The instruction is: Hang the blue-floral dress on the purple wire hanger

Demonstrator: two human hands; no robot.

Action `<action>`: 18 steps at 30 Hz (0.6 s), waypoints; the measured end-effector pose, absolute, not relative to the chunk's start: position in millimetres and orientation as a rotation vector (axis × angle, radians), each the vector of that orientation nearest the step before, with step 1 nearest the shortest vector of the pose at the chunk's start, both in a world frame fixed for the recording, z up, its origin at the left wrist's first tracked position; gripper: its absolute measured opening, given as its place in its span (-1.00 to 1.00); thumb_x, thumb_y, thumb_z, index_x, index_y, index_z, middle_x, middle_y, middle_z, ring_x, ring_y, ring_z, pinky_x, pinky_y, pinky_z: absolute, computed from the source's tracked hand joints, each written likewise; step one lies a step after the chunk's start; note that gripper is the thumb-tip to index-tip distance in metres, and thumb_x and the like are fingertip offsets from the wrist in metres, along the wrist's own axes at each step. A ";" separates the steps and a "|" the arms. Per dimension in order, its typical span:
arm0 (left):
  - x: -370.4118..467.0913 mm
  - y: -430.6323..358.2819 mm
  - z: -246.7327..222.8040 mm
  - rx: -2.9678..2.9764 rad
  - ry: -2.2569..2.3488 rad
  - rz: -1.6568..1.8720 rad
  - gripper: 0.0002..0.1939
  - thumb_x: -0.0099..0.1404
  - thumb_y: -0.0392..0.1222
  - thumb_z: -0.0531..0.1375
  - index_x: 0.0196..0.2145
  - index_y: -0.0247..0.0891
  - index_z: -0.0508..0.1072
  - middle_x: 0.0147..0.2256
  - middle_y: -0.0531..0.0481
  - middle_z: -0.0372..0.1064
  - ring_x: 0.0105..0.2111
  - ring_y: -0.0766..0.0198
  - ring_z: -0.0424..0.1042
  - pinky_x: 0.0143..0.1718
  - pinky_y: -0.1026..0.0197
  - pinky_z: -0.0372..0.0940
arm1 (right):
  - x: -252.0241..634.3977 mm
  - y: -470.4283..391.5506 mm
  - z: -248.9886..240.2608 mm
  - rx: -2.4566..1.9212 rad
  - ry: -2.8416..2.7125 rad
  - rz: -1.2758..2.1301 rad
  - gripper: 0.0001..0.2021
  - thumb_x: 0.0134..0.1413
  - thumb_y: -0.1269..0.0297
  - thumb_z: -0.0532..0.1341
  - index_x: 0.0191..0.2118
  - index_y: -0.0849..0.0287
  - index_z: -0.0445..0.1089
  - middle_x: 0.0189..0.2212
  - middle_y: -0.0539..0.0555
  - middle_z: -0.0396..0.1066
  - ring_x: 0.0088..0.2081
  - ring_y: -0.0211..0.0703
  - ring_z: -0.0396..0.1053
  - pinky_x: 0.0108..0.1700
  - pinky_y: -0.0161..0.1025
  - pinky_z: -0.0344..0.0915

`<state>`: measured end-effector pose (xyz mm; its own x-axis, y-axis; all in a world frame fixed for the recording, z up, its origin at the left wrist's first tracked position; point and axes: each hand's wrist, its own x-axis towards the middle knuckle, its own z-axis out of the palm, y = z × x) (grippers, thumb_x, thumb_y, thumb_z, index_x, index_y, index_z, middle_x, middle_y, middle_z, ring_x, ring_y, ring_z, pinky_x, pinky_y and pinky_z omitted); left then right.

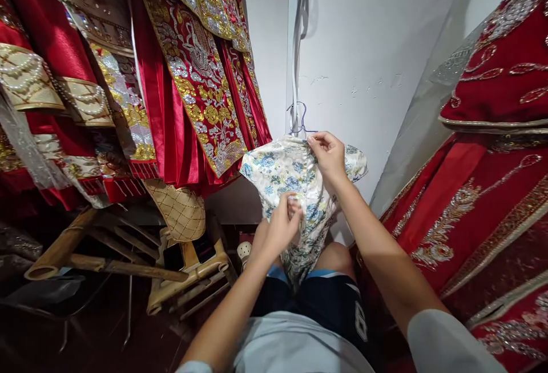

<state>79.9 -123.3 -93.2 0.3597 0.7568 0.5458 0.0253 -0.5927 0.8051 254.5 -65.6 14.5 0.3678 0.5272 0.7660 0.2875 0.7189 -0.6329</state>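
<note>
A short-sleeved floral garment (293, 167), white with blue flowers, hangs in front of me on a thin blue hanger (303, 124). Whether it is a shirt or a dress I cannot tell, as its lower part bunches between my knees. My right hand (330, 155) pinches the cloth near the neckline, beside the front seam. Lower down, my left hand (287, 217) is closed in front of the garment, fingertips curled together near the seam. What those fingers hold, if anything, is too small to make out.
Embroidered red and gold gowns (201, 76) hang at the left, and a beaded red gown (462, 201) at the right. A white pole (295, 47) stands against the wall ahead. Low on the left is bamboo furniture (188, 281) with dark objects on it, near a beige shoe (244, 250).
</note>
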 end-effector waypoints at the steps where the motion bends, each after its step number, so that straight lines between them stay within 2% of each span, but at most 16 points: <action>1: 80.7 -112.2 -70.5 1.915 0.628 1.369 -0.67 0.35 -0.21 0.14 0.07 -0.19 0.31 -0.22 -0.07 0.45 -0.22 0.18 0.44 -0.16 0.22 0.26 | 254.2 -69.6 13.5 -0.791 -1.237 0.238 -0.65 -0.06 -0.05 0.37 -0.37 0.15 0.42 -0.51 -0.04 0.35 -0.48 -0.27 0.26 -0.45 -0.31 0.20; 4: 87.7 -79.3 -6.0 2.086 0.526 1.539 -0.64 0.44 -0.14 0.06 0.15 -0.18 0.30 -0.24 -0.05 0.45 -0.27 0.19 0.43 -0.19 0.20 0.26 | 253.8 -77.2 13.5 -0.754 -1.269 0.461 -0.61 -0.12 -0.07 0.42 -0.35 0.15 0.43 -0.61 -0.09 0.31 -0.60 -0.34 0.19 -0.57 -0.37 0.09; 5: 90.8 -70.0 9.7 2.173 0.511 1.539 -0.68 0.44 -0.15 0.06 0.10 -0.18 0.35 -0.25 -0.05 0.45 -0.29 0.20 0.42 -0.21 0.20 0.25 | 253.6 -78.7 13.9 -0.732 -1.266 0.522 -0.61 -0.11 -0.06 0.43 -0.33 0.15 0.43 -0.63 -0.11 0.29 -0.63 -0.37 0.15 -0.60 -0.38 0.04; 7: 96.8 -56.6 28.7 2.354 0.518 1.468 -0.83 0.42 -0.18 0.08 -0.14 -0.23 0.45 -0.34 -0.02 0.43 -0.34 0.21 0.39 -0.25 0.21 0.21 | 252.9 -80.6 14.2 -0.682 -1.259 0.601 -0.61 -0.10 -0.06 0.43 -0.32 0.13 0.40 -0.65 -0.13 0.30 -0.68 -0.41 0.10 -0.65 -0.41 -0.02; 10: 103.6 -50.4 33.8 2.470 0.578 1.412 -0.82 0.40 -0.21 0.10 -0.38 -0.25 0.39 -0.48 0.04 0.34 -0.45 0.26 0.29 -0.34 0.23 0.13 | 249.5 -81.2 11.5 -0.623 -1.246 0.674 -0.59 -0.10 -0.07 0.43 -0.32 0.11 0.34 -0.62 -0.13 0.34 -0.69 -0.42 0.13 -0.67 -0.42 0.00; 13: 110.8 -52.2 31.4 2.348 0.610 1.475 -0.78 0.39 -0.21 0.10 -0.44 -0.25 0.34 -0.52 0.06 0.29 -0.48 0.30 0.24 -0.38 0.25 0.09 | 242.4 -78.5 6.8 -0.525 -1.165 0.753 -0.58 -0.07 -0.04 0.43 -0.27 0.08 0.29 -0.58 -0.15 0.35 -0.68 -0.41 0.17 -0.66 -0.43 0.05; 18: 127.0 -47.2 35.0 2.046 0.634 1.530 -0.75 0.35 -0.26 0.11 -0.51 -0.27 0.31 -0.52 0.06 0.28 -0.47 0.32 0.24 -0.38 0.28 0.09 | 231.8 -69.4 3.1 -0.375 -1.016 0.818 -0.67 0.05 0.05 0.37 -0.23 0.04 0.24 -0.57 -0.18 0.28 -0.68 -0.44 0.10 -0.66 -0.43 0.02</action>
<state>127.0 -47.2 35.0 0.2584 0.6342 0.7287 0.0669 -0.7643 0.6414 231.8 -69.4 3.1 0.2717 0.7523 0.6001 -0.4261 0.6532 -0.6259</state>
